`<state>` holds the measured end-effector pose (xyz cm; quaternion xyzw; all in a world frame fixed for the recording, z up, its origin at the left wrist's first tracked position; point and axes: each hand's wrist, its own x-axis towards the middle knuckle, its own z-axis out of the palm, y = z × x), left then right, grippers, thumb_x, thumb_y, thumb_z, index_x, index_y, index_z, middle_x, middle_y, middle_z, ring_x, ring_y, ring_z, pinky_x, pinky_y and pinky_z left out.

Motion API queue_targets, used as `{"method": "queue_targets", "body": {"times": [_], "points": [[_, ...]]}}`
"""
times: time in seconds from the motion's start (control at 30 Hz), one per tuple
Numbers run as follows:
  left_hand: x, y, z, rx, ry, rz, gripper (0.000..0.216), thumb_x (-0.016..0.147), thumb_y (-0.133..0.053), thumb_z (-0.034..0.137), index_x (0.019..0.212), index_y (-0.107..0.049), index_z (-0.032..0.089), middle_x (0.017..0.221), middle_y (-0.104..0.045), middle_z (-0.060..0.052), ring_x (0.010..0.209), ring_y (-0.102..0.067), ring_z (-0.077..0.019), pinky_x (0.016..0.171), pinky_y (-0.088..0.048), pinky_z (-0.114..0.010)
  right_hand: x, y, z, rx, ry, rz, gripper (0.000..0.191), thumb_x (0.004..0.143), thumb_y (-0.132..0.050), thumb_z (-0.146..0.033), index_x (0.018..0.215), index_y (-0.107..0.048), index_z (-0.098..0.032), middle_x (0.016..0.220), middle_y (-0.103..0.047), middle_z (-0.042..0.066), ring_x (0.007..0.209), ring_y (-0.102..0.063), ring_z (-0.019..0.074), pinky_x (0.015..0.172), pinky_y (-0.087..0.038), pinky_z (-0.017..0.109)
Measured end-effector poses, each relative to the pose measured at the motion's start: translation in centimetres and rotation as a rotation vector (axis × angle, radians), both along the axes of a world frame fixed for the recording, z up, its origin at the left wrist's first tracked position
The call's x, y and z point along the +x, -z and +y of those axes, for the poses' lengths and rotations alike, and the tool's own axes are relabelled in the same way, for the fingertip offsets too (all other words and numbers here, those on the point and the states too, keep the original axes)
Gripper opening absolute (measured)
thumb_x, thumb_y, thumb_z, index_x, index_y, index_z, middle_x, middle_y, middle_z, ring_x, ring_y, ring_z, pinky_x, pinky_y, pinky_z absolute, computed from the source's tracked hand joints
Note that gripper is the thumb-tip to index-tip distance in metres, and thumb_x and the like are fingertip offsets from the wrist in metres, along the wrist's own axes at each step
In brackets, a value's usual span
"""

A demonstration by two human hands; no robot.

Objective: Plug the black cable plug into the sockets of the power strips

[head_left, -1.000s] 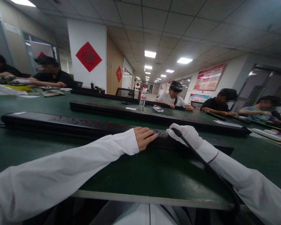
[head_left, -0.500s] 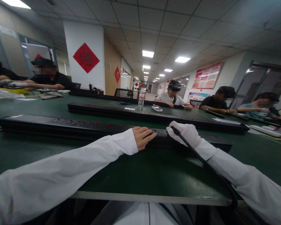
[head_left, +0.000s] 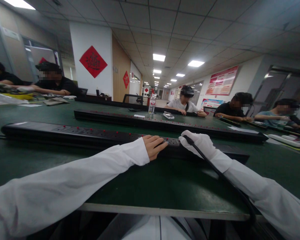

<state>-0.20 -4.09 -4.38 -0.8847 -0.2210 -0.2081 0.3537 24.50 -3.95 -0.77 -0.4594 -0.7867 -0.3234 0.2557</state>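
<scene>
A long black power strip with red buttons along its top lies across the table in front of me. My left hand, bare below a white sleeve, rests flat on the strip with its fingers stretched out. To its right, my right hand, in a white glove, is closed around the end of a black power cord, over the strip. The front of the cord's plug is hidden by the glove, so I cannot see its contact with the sockets. From there the cord runs down past the table's front edge.
Behind it lies a second power strip, with a clear water bottle and a white device near it. Several people sit around the green table. White strips lie at the right.
Both hands keep their places on the strip and the cord. The whole view has shifted very slightly.
</scene>
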Motion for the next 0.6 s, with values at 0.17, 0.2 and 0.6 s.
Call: {"method": "queue_targets", "body": {"times": [0.17, 0.2, 0.6], "points": [[0.13, 0.25, 0.14, -0.047, -0.077, -0.054, 0.049, 0.078, -0.046, 0.025, 0.125, -0.039, 0.012, 0.119, -0.049, -0.017, 0.108, -0.047, -0.0278, 0.080, -0.044, -0.039, -0.02, 0.06, -0.05, 0.009, 0.023, -0.005, 0.032, 0.082, -0.038, -0.047, 0.085, -0.060, -0.024, 0.060, -0.064, -0.001, 0.054, -0.058, 0.0122, 0.051, -0.028, 0.022], [0.16, 0.34, 0.19, -0.058, -0.092, -0.059, 0.050, 0.078, -0.046, 0.026, 0.125, -0.038, 0.012, 0.120, -0.049, -0.017, 0.108, -0.047, -0.0284, 0.080, -0.043, -0.040, -0.03, 0.07, -0.04, 0.009, 0.030, -0.008, 0.032, 0.082, -0.038, -0.048, 0.085, -0.060, -0.025, 0.061, -0.064, -0.001, 0.054, -0.058, 0.0124, 0.051, -0.028, 0.022], [0.64, 0.37, 0.18, -0.076, -0.133, -0.062, 0.048, 0.076, -0.047, 0.027, 0.122, -0.041, 0.012, 0.118, -0.050, -0.016, 0.105, -0.047, -0.0290, 0.079, -0.042, -0.041, -0.26, -0.08, -0.22, -0.013, 0.053, -0.013, 0.033, 0.083, -0.036, -0.049, 0.085, -0.058, -0.025, 0.062, -0.064, 0.000, 0.056, -0.058, 0.0133, 0.051, -0.029, 0.022]]}}
